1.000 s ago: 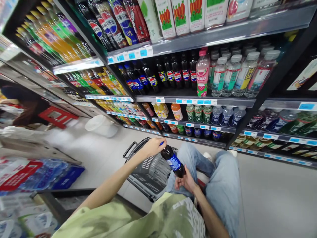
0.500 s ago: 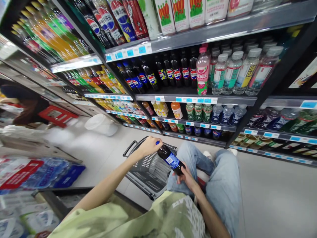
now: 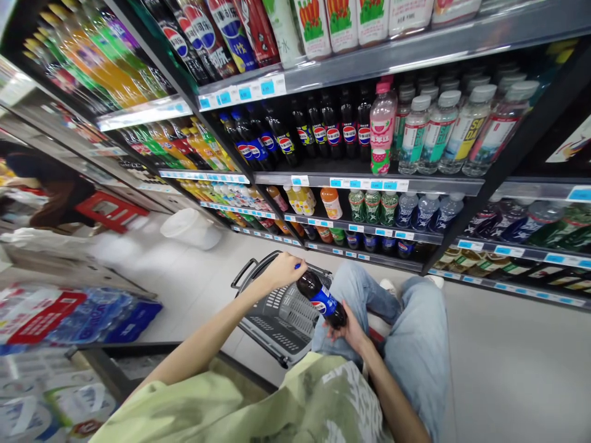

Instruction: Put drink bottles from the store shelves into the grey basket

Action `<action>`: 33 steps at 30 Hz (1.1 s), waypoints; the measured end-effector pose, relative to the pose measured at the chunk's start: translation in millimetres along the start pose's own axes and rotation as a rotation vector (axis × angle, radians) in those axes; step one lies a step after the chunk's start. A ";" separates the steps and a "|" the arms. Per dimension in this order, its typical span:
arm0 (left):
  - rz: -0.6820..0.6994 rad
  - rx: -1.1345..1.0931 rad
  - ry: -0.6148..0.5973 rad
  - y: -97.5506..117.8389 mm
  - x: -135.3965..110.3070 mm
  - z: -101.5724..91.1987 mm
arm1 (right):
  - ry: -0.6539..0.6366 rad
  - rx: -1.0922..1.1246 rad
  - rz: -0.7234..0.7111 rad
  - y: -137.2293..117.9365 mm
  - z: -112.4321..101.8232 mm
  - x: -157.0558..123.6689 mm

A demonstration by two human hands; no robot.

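A cola bottle (image 3: 318, 296) with dark contents, a blue label and a round red, white and blue logo is tilted above my lap. My left hand (image 3: 285, 271) is closed round its blue cap at the upper left end. At the lower end, the fingers of my right hand (image 3: 349, 329) wrap the base, partly hidden behind the bottle. A grey shopping basket (image 3: 272, 329) with slotted walls stands just beyond and below the bottle, beside my knee; no goods show in its visible part.
Drink shelves (image 3: 443, 181) stretch across the front, holding several rows of bottles. A white tub (image 3: 189, 229) stands on the floor at left. Farther left, a person (image 3: 50, 184) is near a red stool (image 3: 111, 206). Shrink-wrapped water packs (image 3: 92, 317) lie at the near left.
The cola bottle has been turned in my hands: its barcode side faced up before, and now the round logo shows. Both hands keep their hold in nearly the same place.
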State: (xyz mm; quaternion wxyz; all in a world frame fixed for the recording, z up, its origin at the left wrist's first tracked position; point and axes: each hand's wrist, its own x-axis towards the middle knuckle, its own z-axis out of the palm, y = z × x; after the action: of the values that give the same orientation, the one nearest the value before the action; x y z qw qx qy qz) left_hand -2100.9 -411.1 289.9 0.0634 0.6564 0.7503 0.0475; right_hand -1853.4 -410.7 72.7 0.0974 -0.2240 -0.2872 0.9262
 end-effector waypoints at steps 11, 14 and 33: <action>-0.043 -0.008 -0.041 -4.5 0.1 2.6 | 0.062 -0.087 -0.016 2.5 -0.6 -2.7; -0.025 -0.028 -0.045 -3.1 -1.2 1.2 | 0.009 -0.124 0.037 -1.0 -1.7 -5.7; 0.047 -0.281 -0.071 -10.1 -15.4 8.3 | 0.064 -0.121 0.106 3.5 -8.4 -1.5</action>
State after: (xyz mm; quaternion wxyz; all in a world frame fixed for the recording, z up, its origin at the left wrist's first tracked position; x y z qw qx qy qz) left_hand -2107.4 -427.8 280.6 0.1799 0.6597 0.7180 0.1304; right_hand -1848.3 -409.9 65.1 0.0438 -0.2736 -0.3271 0.9035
